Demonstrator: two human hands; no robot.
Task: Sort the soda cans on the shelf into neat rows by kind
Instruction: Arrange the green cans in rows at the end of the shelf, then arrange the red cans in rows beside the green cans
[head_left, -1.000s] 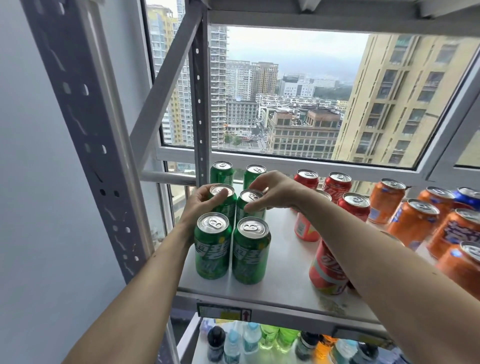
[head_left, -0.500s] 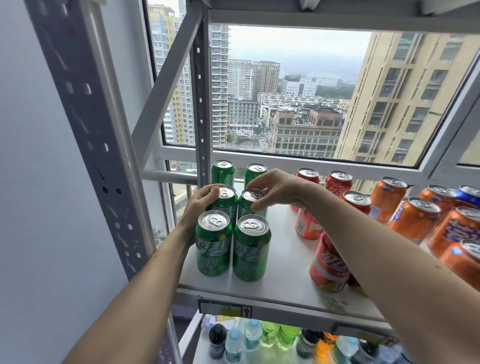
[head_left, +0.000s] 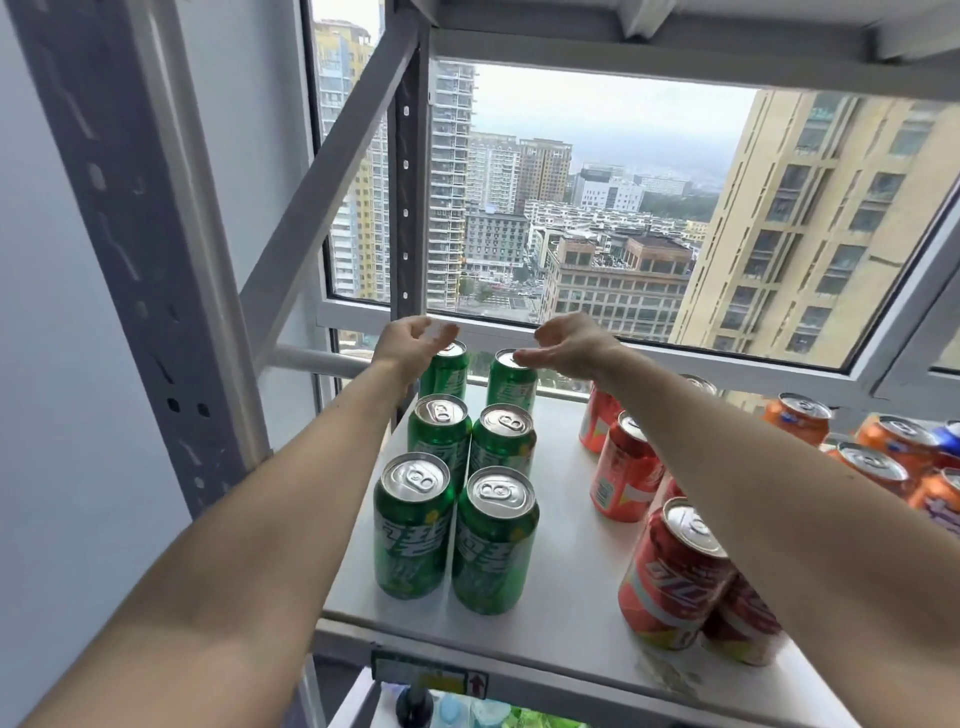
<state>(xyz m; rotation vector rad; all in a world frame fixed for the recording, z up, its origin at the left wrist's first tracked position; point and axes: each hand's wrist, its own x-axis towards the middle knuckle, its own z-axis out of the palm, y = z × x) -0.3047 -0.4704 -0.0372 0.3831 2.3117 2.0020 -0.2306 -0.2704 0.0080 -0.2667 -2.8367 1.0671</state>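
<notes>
Green aluminium soda cans (head_left: 457, 488) in two neat rows on white shelf (head_left: 566, 587), left hand (head_left: 413, 344) and right hand (head_left: 569, 345) above rear pair at frame centre, fingers loosely curled, holding nothing, red cans (head_left: 670, 566) right.

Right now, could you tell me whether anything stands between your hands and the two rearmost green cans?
Nothing visible does: the left hand hovers over the back left green can, the right hand over the back right green can.

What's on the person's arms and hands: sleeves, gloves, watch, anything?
Nothing visible. Both forearms are bare from the frame edge to the wrist: no sleeves in view, no gloves, no watch or bracelet. The left hand and right hand are bare too; no rings show, though the fingers are small and slightly blurred. No markings, straps or cables on either arm.
</notes>
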